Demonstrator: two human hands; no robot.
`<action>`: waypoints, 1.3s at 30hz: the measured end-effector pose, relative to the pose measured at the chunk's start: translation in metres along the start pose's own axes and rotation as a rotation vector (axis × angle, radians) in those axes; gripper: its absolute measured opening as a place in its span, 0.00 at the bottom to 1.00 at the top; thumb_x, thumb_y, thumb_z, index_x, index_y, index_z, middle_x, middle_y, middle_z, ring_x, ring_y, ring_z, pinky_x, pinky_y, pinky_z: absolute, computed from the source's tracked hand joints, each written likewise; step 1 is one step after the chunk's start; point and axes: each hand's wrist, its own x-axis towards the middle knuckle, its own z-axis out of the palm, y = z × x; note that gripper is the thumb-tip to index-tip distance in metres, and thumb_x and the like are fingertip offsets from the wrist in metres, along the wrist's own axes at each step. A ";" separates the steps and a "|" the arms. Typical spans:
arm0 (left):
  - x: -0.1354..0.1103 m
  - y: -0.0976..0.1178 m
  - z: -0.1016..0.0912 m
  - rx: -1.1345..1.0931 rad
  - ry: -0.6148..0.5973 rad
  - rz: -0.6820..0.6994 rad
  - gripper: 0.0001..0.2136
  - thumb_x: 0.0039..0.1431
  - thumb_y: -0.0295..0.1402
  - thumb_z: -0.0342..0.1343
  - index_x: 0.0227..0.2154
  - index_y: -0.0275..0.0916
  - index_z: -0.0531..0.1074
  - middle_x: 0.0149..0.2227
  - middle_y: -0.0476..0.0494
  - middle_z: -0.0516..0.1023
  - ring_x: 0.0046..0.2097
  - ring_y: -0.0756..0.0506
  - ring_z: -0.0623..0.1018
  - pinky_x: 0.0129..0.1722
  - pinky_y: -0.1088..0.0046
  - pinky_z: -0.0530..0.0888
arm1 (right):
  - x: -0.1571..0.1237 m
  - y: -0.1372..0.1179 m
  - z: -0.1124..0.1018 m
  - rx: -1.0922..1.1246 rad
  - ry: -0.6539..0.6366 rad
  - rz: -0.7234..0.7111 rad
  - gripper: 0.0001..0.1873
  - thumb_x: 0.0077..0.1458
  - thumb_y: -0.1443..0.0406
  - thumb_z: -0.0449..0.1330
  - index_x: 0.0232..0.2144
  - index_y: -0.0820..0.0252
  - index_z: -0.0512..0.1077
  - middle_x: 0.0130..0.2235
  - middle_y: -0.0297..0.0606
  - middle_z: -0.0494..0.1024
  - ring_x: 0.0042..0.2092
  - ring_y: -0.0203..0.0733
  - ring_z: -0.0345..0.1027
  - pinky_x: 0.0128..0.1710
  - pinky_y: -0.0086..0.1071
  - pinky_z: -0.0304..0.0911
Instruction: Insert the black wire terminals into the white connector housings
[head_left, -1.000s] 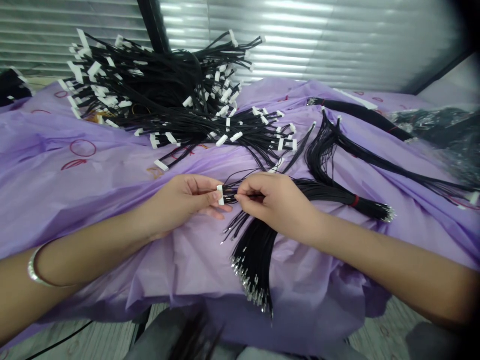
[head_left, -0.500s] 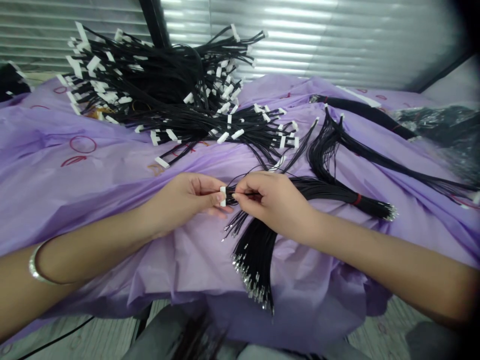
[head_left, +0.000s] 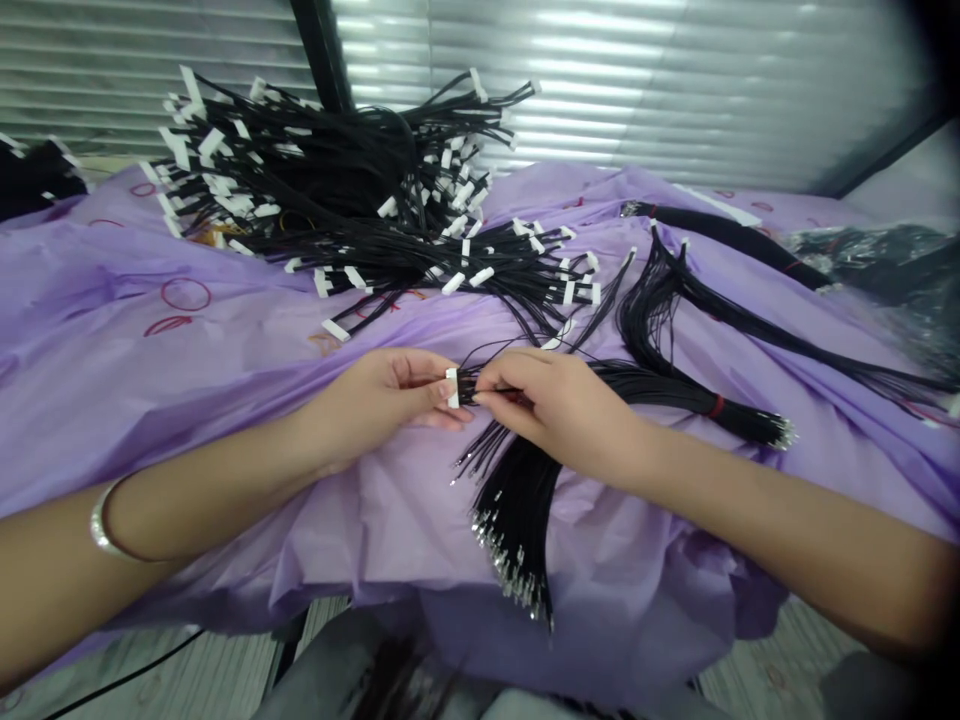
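Note:
Between the thumb and fingers of my left hand (head_left: 401,392) is a white connector housing (head_left: 452,388), held upright. Short black wires run out of its right side. My right hand (head_left: 559,405) pinches a thin black wire (head_left: 480,393) close to the housing; the wire's tip is hidden. Below my right hand, a fan of loose black wires (head_left: 517,500) with bare metal terminals spreads toward the front edge. Another bundle of black wires (head_left: 660,388), tied with a red band, passes behind the right wrist and ends in metal terminals.
A large heap of finished-looking black cables (head_left: 352,170) with white connectors lies at the back left. More black wire bundles (head_left: 735,235) and a clear plastic bag (head_left: 892,280) are at the right. Red rubber bands (head_left: 185,294) lie on the purple cloth (head_left: 247,370).
The view has shifted slightly, so everything sits a little lower and to the right. Both hands keep their grip at the white housing, with little visible change.

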 end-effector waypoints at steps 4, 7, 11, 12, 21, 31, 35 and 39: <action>0.001 0.000 -0.002 -0.080 0.009 -0.016 0.02 0.55 0.27 0.58 0.31 0.33 0.73 0.28 0.49 0.77 0.32 0.54 0.78 0.36 0.82 0.76 | -0.003 0.011 -0.013 -0.084 0.028 -0.119 0.06 0.61 0.68 0.53 0.35 0.66 0.70 0.34 0.41 0.73 0.36 0.39 0.67 0.37 0.31 0.63; 0.002 -0.001 -0.003 -0.174 0.040 0.013 0.02 0.56 0.25 0.57 0.32 0.34 0.72 0.26 0.50 0.77 0.30 0.53 0.79 0.34 0.81 0.76 | -0.004 0.010 -0.026 -0.142 0.159 -0.149 0.07 0.61 0.69 0.53 0.35 0.65 0.71 0.34 0.42 0.73 0.37 0.39 0.68 0.37 0.31 0.63; 0.005 -0.004 -0.008 -0.271 -0.009 0.122 0.13 0.54 0.25 0.59 0.43 0.41 0.71 0.26 0.52 0.78 0.32 0.50 0.80 0.38 0.76 0.77 | -0.007 0.003 -0.033 0.012 0.121 -0.220 0.05 0.59 0.68 0.57 0.33 0.63 0.73 0.34 0.39 0.71 0.35 0.35 0.66 0.33 0.28 0.62; 0.006 -0.004 -0.009 -0.280 -0.022 0.151 0.13 0.54 0.25 0.59 0.44 0.41 0.71 0.27 0.52 0.78 0.34 0.50 0.81 0.40 0.76 0.77 | -0.008 0.002 -0.031 0.056 0.013 -0.239 0.06 0.59 0.68 0.57 0.33 0.63 0.73 0.34 0.38 0.70 0.34 0.34 0.66 0.32 0.27 0.62; 0.005 -0.004 -0.005 0.077 -0.034 0.511 0.17 0.52 0.23 0.60 0.45 0.43 0.70 0.32 0.52 0.79 0.36 0.51 0.80 0.41 0.77 0.77 | -0.009 0.007 -0.007 0.091 -0.273 -0.095 0.08 0.60 0.69 0.54 0.40 0.66 0.70 0.40 0.42 0.71 0.39 0.40 0.66 0.41 0.34 0.64; 0.007 0.001 -0.003 1.061 0.280 1.038 0.10 0.52 0.34 0.61 0.33 0.34 0.68 0.46 0.37 0.71 0.50 0.44 0.71 0.49 0.67 0.71 | -0.001 0.007 -0.016 0.126 -0.397 -0.089 0.03 0.54 0.72 0.60 0.33 0.64 0.72 0.36 0.39 0.70 0.38 0.38 0.64 0.39 0.31 0.59; 0.003 0.001 -0.003 1.223 0.190 1.073 0.10 0.56 0.35 0.58 0.35 0.34 0.68 0.36 0.43 0.77 0.40 0.49 0.76 0.42 0.75 0.73 | 0.000 0.007 -0.017 0.119 -0.426 -0.092 0.02 0.54 0.72 0.60 0.31 0.63 0.71 0.33 0.36 0.71 0.38 0.38 0.64 0.39 0.31 0.57; 0.000 0.003 -0.009 1.347 0.234 1.073 0.09 0.60 0.32 0.52 0.42 0.35 0.69 0.39 0.43 0.79 0.41 0.49 0.78 0.42 0.77 0.72 | -0.002 0.009 -0.016 0.137 -0.404 -0.098 0.02 0.55 0.71 0.59 0.33 0.64 0.70 0.36 0.39 0.69 0.38 0.39 0.63 0.40 0.32 0.57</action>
